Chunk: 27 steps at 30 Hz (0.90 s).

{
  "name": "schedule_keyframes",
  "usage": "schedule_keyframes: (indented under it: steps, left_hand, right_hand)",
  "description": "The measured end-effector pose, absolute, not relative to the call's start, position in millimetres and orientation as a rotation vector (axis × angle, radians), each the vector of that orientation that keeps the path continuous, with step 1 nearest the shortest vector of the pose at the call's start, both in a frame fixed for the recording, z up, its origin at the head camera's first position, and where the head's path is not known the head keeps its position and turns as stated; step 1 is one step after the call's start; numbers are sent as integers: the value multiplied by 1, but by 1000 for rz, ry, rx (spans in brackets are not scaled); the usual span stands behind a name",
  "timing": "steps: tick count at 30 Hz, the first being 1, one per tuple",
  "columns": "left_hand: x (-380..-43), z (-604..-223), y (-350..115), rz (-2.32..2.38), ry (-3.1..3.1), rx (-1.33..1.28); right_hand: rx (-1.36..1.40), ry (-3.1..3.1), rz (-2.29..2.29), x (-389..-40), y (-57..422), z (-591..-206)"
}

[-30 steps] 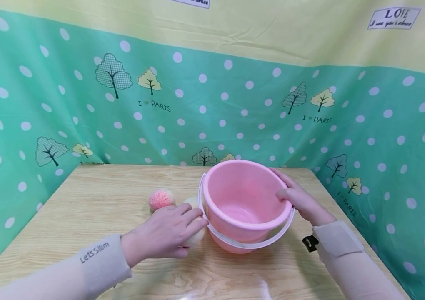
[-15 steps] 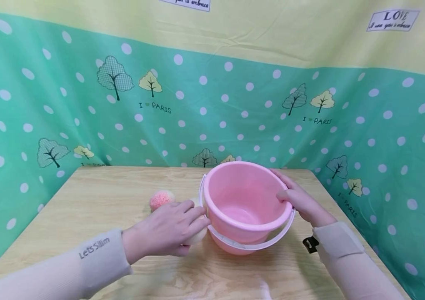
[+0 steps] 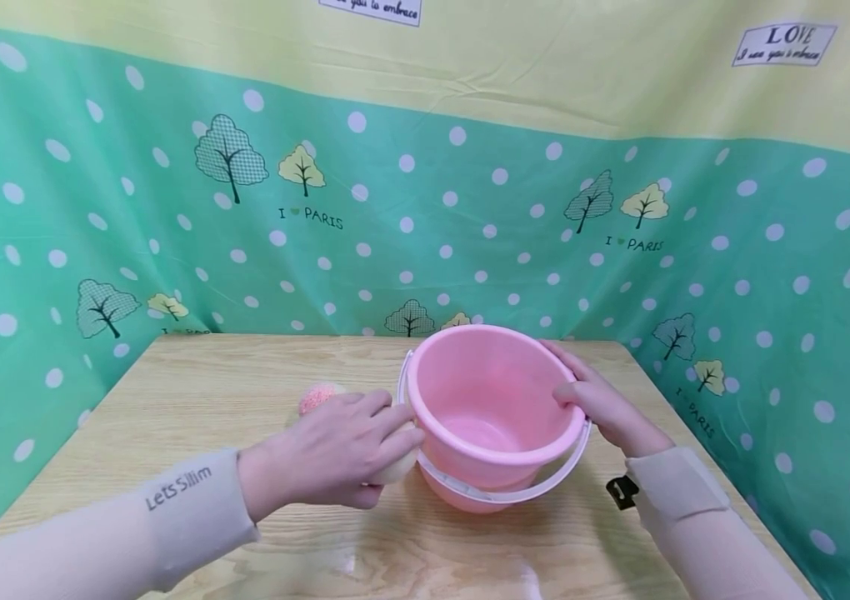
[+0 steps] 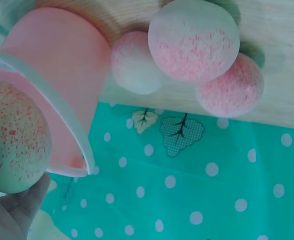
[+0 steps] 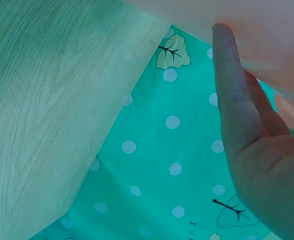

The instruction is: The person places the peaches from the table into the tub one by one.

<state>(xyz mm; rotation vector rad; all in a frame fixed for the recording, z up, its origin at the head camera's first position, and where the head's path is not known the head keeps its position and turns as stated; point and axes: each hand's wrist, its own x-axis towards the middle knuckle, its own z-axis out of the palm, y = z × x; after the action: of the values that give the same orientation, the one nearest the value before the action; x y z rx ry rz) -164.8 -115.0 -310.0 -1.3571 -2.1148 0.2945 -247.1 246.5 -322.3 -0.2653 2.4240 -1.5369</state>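
Observation:
My left hand (image 3: 342,454) holds a pale peach (image 4: 17,140) with red speckles, close to the left side of a pink bucket (image 3: 492,367). In the left wrist view, that peach overlaps the bucket's mouth and its fingers show at the fruit's edges. My right hand (image 3: 605,408) grips the bucket's right rim, thumb inside and fingers along the outer wall. The bucket leans toward me, and no fruit shows inside. Three more peaches lie together on the table: a large one (image 4: 194,40), one beside the bucket (image 4: 137,62) and a pinker one (image 4: 232,87).
A white handle (image 3: 500,493) hangs down across the bucket's front. The wood-grain table (image 3: 222,392) is backed and flanked by a green dotted curtain (image 3: 410,192). In the head view, my left hand mostly hides the loose peaches.
My left hand has shifted slightly up and right with the peach, covering more of the fruit behind it. My right hand and the bucket stay nearly as they were.

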Motion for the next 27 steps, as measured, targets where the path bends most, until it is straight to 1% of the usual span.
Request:
schedule_keyframes:
  steps: [27]
  left_hand:
    - [-171,-270,-105,297,-2037,-1379]
  right_hand:
    - [-261,2432,-1531,-247,246,-321]
